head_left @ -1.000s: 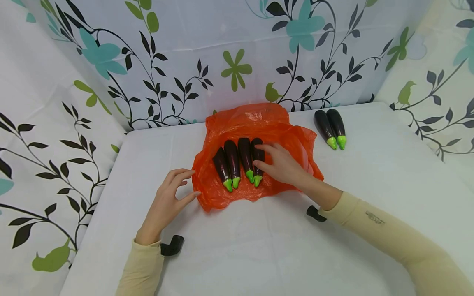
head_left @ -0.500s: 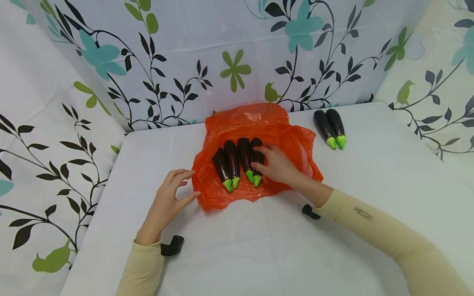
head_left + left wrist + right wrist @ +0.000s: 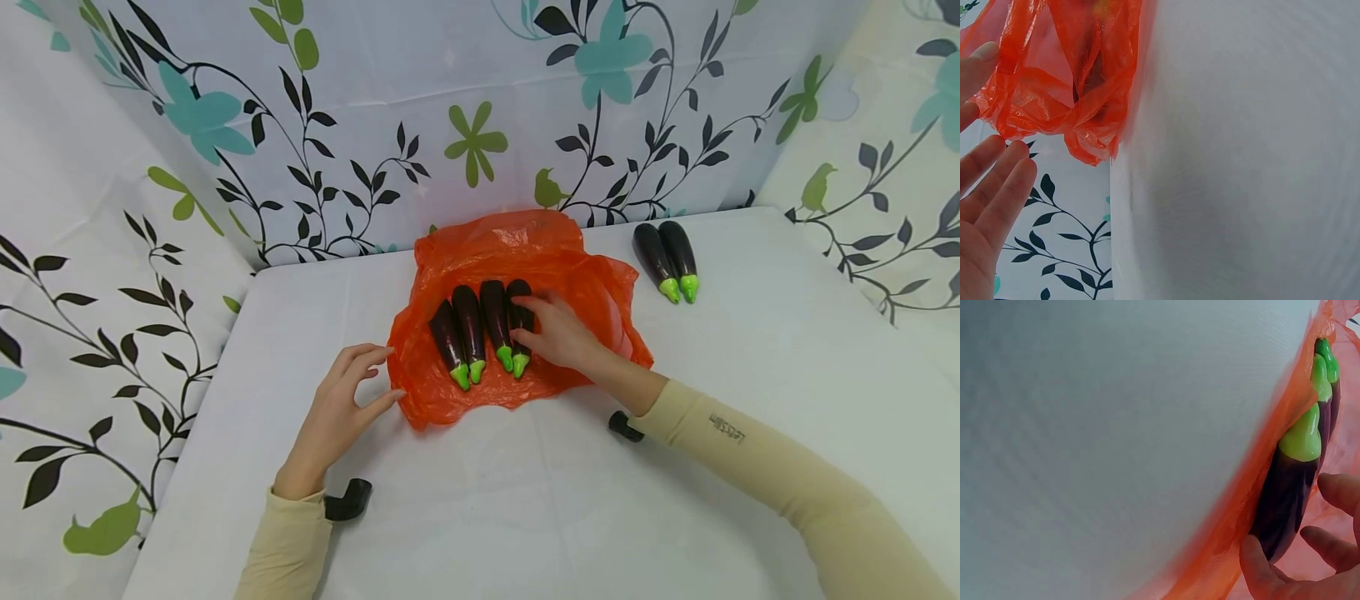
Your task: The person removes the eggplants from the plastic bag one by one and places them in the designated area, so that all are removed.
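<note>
Several eggplants, dark purple with bright green stem ends, lie side by side on a spread orange plastic bag (image 3: 517,237) in the head view. My right hand (image 3: 562,333) is at the rightmost eggplant (image 3: 1288,500) of this row, thumb and fingers on its two sides in the right wrist view. The eggplant rests on the bag and is partly covered by the fingers. At the bag's left edge is my left hand (image 3: 337,408), fingers apart and loosely bent, holding nothing. Its fingertips (image 3: 1016,150) are by the bag's rim; whether they touch it I cannot tell.
Two more eggplants (image 3: 666,260) lie together at the table's back right, off the bag. A white cloth covers the table (image 3: 480,500). Patterned curtains (image 3: 337,125) rise behind and at both sides. A black wrist mount (image 3: 348,500) sticks out beside the left wrist.
My right forearm has shifted slightly left and turned, showing its sleeve print more clearly. The right hand stays at the same eggplant. The left hand and the eggplants keep their places.
</note>
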The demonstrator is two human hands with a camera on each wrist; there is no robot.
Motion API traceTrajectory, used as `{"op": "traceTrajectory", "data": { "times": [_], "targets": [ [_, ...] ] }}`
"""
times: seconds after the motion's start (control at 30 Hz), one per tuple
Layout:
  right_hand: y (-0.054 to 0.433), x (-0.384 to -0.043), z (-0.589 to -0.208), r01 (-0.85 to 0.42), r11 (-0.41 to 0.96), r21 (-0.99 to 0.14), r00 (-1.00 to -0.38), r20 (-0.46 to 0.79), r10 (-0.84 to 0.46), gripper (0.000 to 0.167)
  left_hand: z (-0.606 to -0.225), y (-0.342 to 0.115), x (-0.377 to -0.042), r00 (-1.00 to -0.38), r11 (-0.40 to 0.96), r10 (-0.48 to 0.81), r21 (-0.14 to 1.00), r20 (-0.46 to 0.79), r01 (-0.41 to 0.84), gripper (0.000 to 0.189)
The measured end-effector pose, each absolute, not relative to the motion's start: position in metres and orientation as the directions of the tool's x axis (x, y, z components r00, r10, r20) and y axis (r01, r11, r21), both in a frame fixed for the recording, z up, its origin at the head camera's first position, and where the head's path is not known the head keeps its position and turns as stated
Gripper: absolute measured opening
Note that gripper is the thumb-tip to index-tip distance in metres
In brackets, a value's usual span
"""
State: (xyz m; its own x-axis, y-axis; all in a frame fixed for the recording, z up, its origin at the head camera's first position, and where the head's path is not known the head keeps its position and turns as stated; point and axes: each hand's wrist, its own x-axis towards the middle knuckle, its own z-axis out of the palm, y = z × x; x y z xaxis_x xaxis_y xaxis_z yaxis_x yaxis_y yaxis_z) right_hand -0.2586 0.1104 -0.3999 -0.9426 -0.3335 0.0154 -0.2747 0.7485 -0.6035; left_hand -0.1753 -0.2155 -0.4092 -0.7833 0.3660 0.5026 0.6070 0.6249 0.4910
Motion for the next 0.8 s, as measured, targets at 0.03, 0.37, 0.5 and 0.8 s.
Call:
{"op": "traceTrajectory", "data": {
  "times": [0.03,0.37,0.5,0.8],
  "targets": [
    [0.1105,-0.2588,-0.4000,-0.280,0.749,-0.601,-0.940,0.014,-0.340,0.057,-0.4092,-0.2156,-0.1752,-0.783,0.626,0.366,0.490,0.503,0.607,0.060],
    [0.1106,-0.2597,-0.4021,-0.298,0.755,-0.584,-0.931,0.004,-0.364,0.050,-0.4073,-0.2146,-0.1738,-0.797,0.642,0.359,0.491,0.486,0.589,0.060],
    [0.1109,-0.2594,-0.4021,-0.292,0.752,-0.591,-0.931,-0.004,-0.365,0.050,-0.4071,-0.2141,-0.1733,-0.798,0.646,0.358,0.489,0.485,0.587,0.060],
    [0.1109,-0.2596,-0.4016,-0.281,0.755,-0.592,-0.931,-0.022,-0.363,0.051,-0.4079,-0.2147,-0.1737,-0.792,0.643,0.359,0.484,0.494,0.593,0.060]
  ]
}}
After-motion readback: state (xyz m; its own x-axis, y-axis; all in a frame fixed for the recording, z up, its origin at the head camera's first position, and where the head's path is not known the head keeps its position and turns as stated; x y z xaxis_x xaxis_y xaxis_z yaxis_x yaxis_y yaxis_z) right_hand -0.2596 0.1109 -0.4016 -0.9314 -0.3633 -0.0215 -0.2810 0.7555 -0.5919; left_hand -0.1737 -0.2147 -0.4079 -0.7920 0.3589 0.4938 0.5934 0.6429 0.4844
